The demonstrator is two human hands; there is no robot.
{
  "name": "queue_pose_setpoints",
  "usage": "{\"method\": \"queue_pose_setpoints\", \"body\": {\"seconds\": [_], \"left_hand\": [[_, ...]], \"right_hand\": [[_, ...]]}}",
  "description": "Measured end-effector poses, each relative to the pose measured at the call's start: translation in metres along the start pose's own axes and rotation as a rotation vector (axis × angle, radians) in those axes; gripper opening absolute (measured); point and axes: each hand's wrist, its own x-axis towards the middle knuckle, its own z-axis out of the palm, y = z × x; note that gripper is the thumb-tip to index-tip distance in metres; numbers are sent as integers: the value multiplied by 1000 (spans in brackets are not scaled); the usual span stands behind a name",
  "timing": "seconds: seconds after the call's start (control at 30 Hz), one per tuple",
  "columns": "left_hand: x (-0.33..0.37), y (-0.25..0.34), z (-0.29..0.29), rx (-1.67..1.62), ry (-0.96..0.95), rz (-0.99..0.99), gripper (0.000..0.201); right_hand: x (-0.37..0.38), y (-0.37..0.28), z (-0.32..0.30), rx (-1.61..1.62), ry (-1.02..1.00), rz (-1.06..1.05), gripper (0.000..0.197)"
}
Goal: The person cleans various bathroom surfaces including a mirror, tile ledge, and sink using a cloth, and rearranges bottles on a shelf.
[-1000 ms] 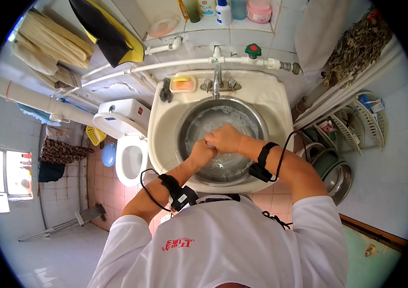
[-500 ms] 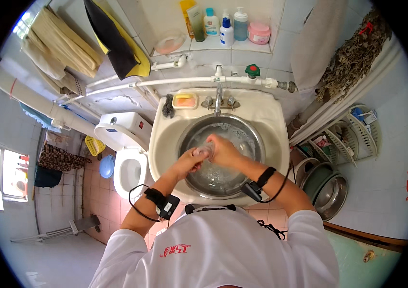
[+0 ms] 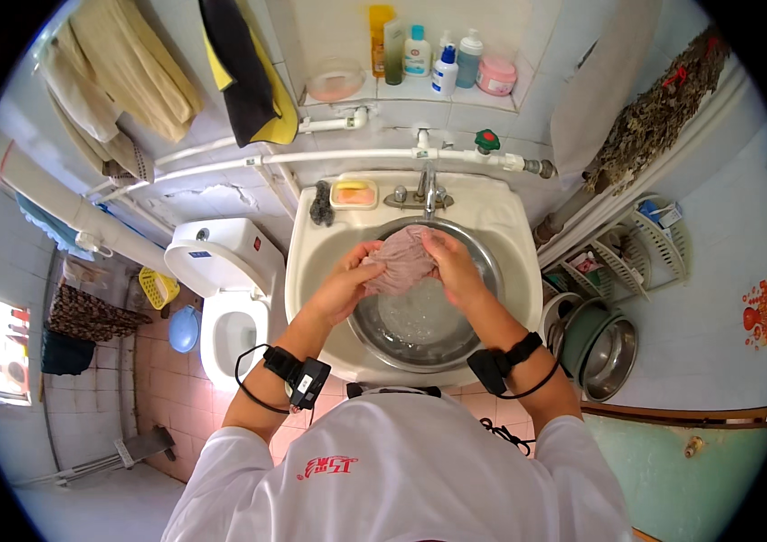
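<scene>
Over the metal basin (image 3: 361, 331), both of my hands hold a wet, dusty-pink cloth (image 3: 404, 262), partly spread and wrinkled. My left hand (image 3: 346, 284) grips its left edge, thumb on top. On the opposite side, the fingers of my right hand (image 3: 459, 271) close on the right edge. Beneath the cloth, cloudy, sudsy water (image 3: 424, 318) fills the basin, which sits in the cream sink (image 3: 523, 271). Just beyond the cloth stands the metal faucet (image 3: 430, 191).
A soap dish (image 3: 354, 193) and a dark scrubber (image 3: 321, 206) rest on the sink's back left corner. Several bottles (image 3: 416, 54) line the shelf above the pipes (image 3: 329, 158). The toilet (image 3: 237, 334) is at left; stacked basins (image 3: 609, 357) lean at right.
The cloth was a small wrung bundle between my close-set hands; now it is opened wider. My hands have moved apart, and the view has shifted slightly.
</scene>
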Motion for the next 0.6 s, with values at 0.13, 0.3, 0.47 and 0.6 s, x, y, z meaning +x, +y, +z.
{"method": "queue_pose_setpoints", "body": {"seconds": [0.13,0.3,0.47,0.6], "left_hand": [[-22,7,-57,300,16,149,56],[-53,42,-82,382,-20,235,57],[-102,88,-71,429,-113,313,64],[-140,110,-43,231,-216,320,63]], "right_hand": [[-12,1,71,146,18,-73,42],[-22,-9,125,-295,202,-397,47],[-61,-100,213,4,-19,-300,49],[-62,-126,228,100,-20,-260,48]]}}
